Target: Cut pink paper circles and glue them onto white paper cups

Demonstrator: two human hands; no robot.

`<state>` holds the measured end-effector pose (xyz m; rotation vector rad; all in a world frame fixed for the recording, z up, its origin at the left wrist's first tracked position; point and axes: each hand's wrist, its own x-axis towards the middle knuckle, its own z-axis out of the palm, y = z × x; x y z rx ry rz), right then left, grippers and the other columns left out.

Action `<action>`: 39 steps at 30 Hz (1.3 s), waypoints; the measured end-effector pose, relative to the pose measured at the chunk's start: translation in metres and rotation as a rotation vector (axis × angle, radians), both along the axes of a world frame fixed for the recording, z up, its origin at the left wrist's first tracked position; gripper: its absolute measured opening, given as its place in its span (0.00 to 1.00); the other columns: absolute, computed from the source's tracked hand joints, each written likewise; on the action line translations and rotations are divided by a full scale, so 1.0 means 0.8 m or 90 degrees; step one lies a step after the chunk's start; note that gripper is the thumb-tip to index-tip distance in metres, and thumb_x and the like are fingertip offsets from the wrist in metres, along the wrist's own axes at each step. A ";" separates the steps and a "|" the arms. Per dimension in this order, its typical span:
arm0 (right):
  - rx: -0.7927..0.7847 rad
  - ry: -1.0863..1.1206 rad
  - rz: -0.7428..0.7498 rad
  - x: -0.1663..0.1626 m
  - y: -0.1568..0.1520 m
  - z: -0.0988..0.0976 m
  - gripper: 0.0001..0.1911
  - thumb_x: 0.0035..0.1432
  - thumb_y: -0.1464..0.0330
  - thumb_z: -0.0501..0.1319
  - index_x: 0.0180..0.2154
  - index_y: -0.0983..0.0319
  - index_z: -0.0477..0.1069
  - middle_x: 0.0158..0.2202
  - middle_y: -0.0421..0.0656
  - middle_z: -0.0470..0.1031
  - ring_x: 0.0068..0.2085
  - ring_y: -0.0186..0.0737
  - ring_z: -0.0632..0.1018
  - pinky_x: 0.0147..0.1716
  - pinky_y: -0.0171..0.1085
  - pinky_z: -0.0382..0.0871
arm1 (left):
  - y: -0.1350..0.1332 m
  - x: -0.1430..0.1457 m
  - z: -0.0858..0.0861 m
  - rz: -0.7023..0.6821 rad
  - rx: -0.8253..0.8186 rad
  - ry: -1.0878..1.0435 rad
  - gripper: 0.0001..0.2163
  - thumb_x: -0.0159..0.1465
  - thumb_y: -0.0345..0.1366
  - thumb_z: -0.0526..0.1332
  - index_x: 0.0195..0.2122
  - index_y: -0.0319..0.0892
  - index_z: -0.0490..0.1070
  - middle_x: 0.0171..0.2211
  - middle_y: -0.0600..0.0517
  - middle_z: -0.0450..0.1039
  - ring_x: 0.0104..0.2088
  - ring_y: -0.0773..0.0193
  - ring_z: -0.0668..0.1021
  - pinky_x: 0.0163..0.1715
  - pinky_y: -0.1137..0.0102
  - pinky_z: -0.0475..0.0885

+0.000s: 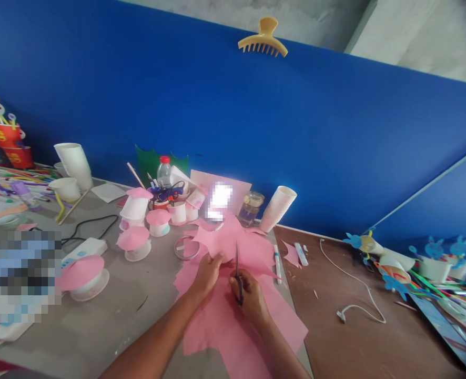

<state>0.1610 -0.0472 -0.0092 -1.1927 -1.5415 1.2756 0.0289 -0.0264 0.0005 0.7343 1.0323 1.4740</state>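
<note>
My right hand is closed around the dark handles of a pair of scissors, whose blades point away from me. Beside it, my left hand grips a piece of pink paper, thumb on top. The scissor tips rise over that paper; whether the blades touch it, I cannot tell. Beneath both hands lie more pink sheets with jagged, cut edges. A roll of clear tape sits just left of the paper, and a white pen lies to its right.
Several white paper cups with pink paper tops stand left. Behind are a glass jar and stacked paper cups. A white cable curls over the brown table. A power strip lies left. A blue partition rises behind.
</note>
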 end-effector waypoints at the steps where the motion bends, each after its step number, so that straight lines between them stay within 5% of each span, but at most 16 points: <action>1: 0.002 -0.003 0.001 0.000 0.000 0.000 0.21 0.53 0.50 0.59 0.31 0.63 0.67 0.19 0.34 0.59 0.20 0.29 0.59 0.18 0.30 0.53 | 0.000 0.000 0.000 0.000 -0.001 -0.003 0.12 0.52 0.43 0.64 0.22 0.39 0.70 0.20 0.52 0.73 0.27 0.57 0.80 0.32 0.67 0.72; 25: 0.032 -0.002 0.021 0.000 0.001 -0.010 0.21 0.56 0.50 0.57 0.32 0.63 0.66 0.18 0.34 0.60 0.19 0.29 0.61 0.17 0.29 0.54 | 0.005 -0.004 -0.007 0.003 0.022 0.052 0.13 0.55 0.45 0.61 0.23 0.39 0.70 0.22 0.51 0.74 0.27 0.60 0.79 0.34 0.66 0.73; 34: 0.033 -0.015 0.018 0.000 -0.001 -0.005 0.20 0.56 0.51 0.58 0.31 0.62 0.66 0.18 0.34 0.59 0.19 0.29 0.59 0.17 0.29 0.53 | 0.003 -0.006 -0.005 0.043 -0.034 0.112 0.13 0.55 0.45 0.59 0.21 0.42 0.62 0.12 0.56 0.67 0.16 0.64 0.73 0.19 0.72 0.65; 39: 0.019 -0.006 0.022 0.000 -0.003 -0.006 0.20 0.56 0.51 0.58 0.31 0.62 0.66 0.19 0.34 0.60 0.19 0.29 0.60 0.17 0.29 0.55 | 0.007 -0.007 -0.008 0.077 -0.028 0.037 0.15 0.52 0.45 0.63 0.22 0.42 0.60 0.14 0.60 0.64 0.17 0.65 0.74 0.22 0.72 0.68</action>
